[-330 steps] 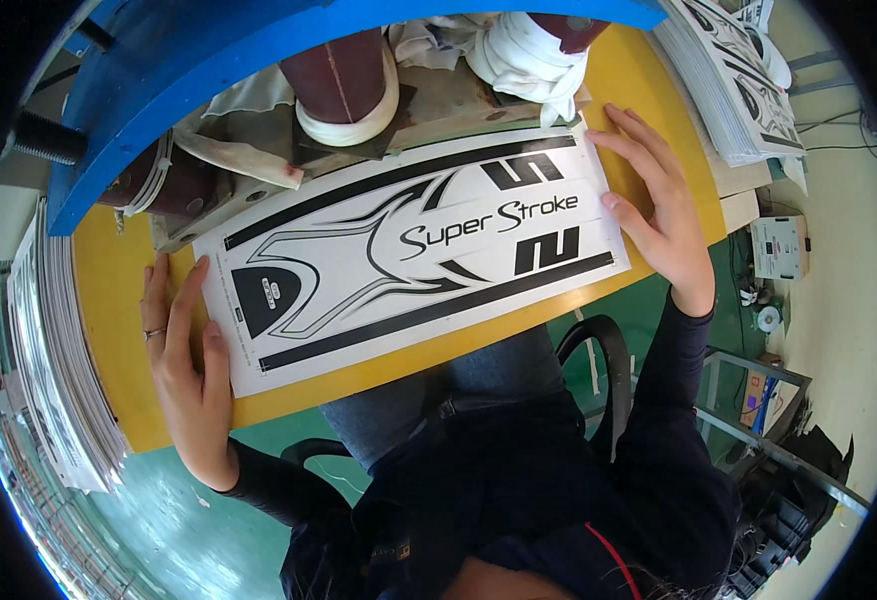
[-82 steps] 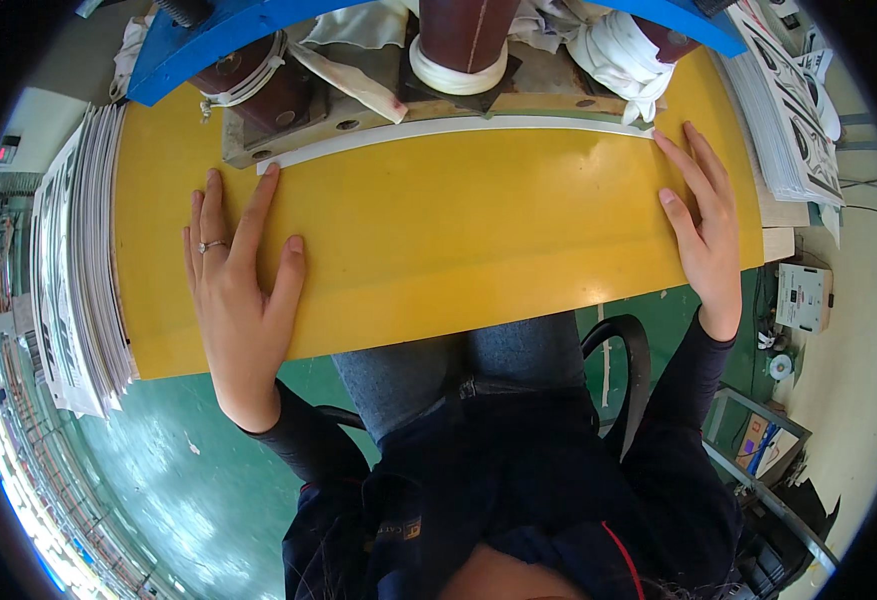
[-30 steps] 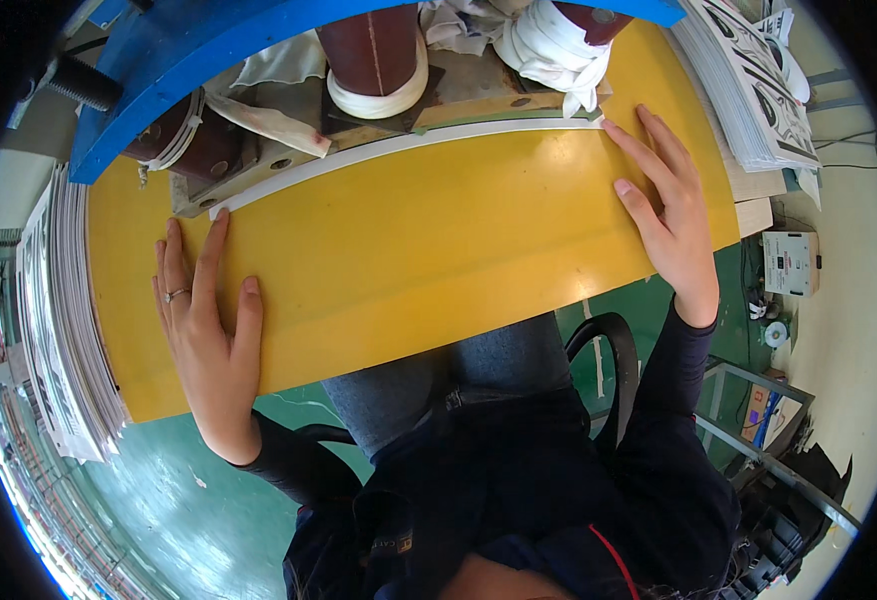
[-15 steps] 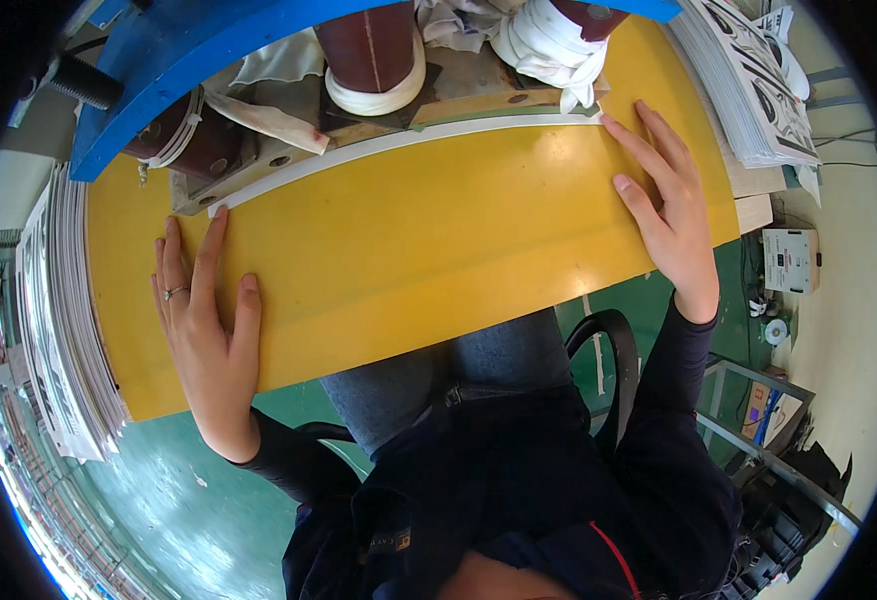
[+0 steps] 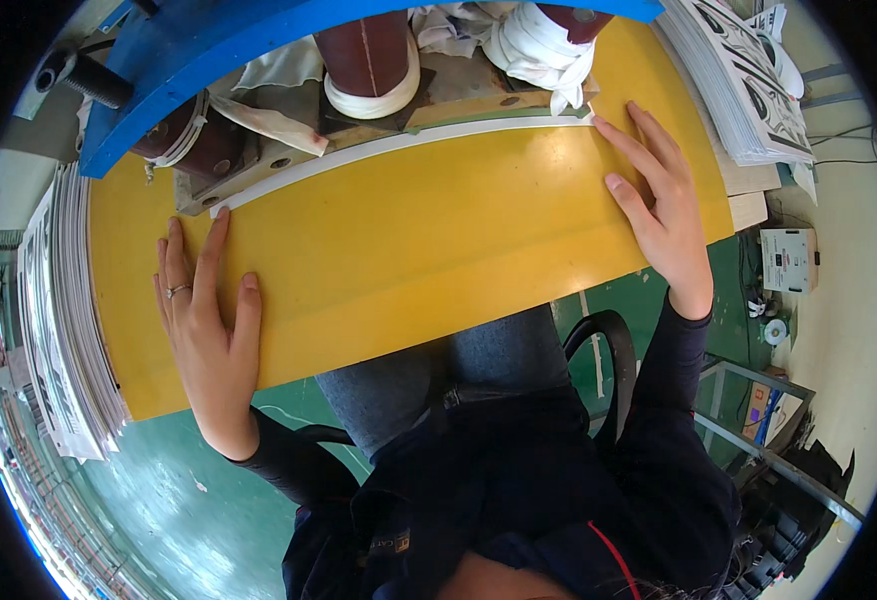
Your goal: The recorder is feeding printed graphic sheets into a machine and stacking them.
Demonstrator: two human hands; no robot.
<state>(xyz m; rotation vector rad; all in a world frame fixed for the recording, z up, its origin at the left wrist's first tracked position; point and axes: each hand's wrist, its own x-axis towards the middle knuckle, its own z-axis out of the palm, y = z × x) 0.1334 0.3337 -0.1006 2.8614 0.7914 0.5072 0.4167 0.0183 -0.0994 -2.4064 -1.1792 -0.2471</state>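
Observation:
A narrow white strip [image 5: 458, 129], perhaps the edge of a sheet, lies along the front of a metal die plate [image 5: 248, 180] on a yellow tabletop [image 5: 388, 270]. My left hand [image 5: 206, 345] rests on the yellow surface with its fingers apart, the index fingertip touching the strip's left end. At the other end, the index fingertip of my right hand [image 5: 666, 205] touches the strip. That hand's fingers are spread too, and neither hand grips anything. How far the strip runs under the plate is hidden.
Over the plate stands a blue press frame [image 5: 228, 65] with dark red posts [image 5: 363, 50] wrapped in white cloth [image 5: 543, 50]. Stacks of printed sheets lie at left [image 5: 58, 310] and right [image 5: 738, 90]. A black chair arm [image 5: 618, 360] is beside my right forearm.
The press frame and my right hand sit slightly further left in the picture. Both hands keep the same pose, with index fingertips at the strip's ends.

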